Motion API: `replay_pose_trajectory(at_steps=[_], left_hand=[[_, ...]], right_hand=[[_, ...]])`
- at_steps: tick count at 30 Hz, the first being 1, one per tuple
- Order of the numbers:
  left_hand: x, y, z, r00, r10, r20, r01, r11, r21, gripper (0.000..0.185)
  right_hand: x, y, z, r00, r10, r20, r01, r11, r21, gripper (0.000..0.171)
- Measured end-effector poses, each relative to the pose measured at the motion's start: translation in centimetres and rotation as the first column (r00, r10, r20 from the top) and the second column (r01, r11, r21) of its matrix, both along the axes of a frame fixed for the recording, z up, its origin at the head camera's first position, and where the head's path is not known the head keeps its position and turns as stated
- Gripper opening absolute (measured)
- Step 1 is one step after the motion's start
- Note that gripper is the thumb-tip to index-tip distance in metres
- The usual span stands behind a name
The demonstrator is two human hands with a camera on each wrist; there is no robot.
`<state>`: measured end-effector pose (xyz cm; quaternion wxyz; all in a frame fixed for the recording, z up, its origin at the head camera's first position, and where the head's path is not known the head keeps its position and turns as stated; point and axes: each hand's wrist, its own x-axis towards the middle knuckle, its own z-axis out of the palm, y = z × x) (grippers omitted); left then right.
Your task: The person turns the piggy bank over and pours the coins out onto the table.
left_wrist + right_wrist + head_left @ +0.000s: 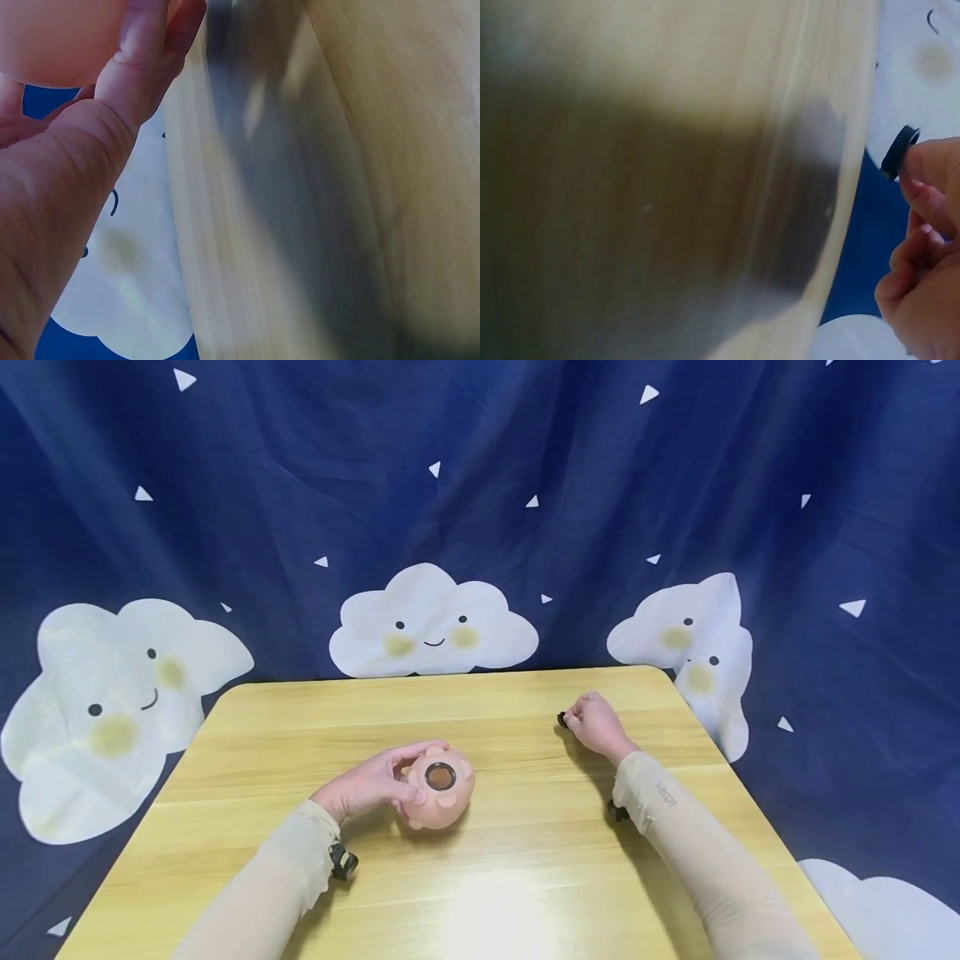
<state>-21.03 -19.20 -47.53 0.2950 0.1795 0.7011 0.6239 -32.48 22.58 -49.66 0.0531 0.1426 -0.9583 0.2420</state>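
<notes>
A round pink piggy bank [454, 810] with short stubby feet is held in my left hand [377, 779], just above the table. Its underside faces the head camera, showing a round, dark-rimmed opening [440, 776] with brown inside. In the left wrist view only part of the smooth pink body [56, 37] appears, with fingers around it. Farther off to the right, my right hand [597, 724] pinches a small black round plug [900, 153] between thumb and fingertip. The other fingers of that hand are curled in.
A light wooden table [517, 852] lies under both hands, with a bright glare near its front. Behind it hangs a dark blue curtain [480, 518] with white clouds and triangles. A black wrist camera [343, 862] sits below the left sleeve.
</notes>
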Motion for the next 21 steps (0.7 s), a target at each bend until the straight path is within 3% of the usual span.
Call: replay_pose_trajectory(at_steps=[5,9,15,21], left_hand=[[-0.2,-0.3,-0.1,1.0,-0.017,0.021,0.016,0.999,0.033,0.087],[-0.2,-0.3,-0.2,1.0,-0.014,0.02,0.014,1.0,0.028,0.086],[-0.1,-0.1,-0.2,1.0,0.016,0.002,-0.016,1.0,-0.022,0.085],[-0.2,0.2,-0.2,0.997,0.073,-0.001,-0.073,0.997,0.02,0.089]], right_hand=[[-0.4,0.9,-0.7,0.993,-0.027,0.113,0.051,0.975,-0.216,0.018],[-0.5,1.5,-0.9,0.982,-0.035,0.187,0.094,0.944,-0.317,0.022],[-0.2,1.7,-0.9,0.971,-0.029,0.239,0.119,0.921,-0.37,0.028],[0.5,0.5,-0.6,0.976,-0.02,0.215,0.1,0.925,-0.367,0.031]])
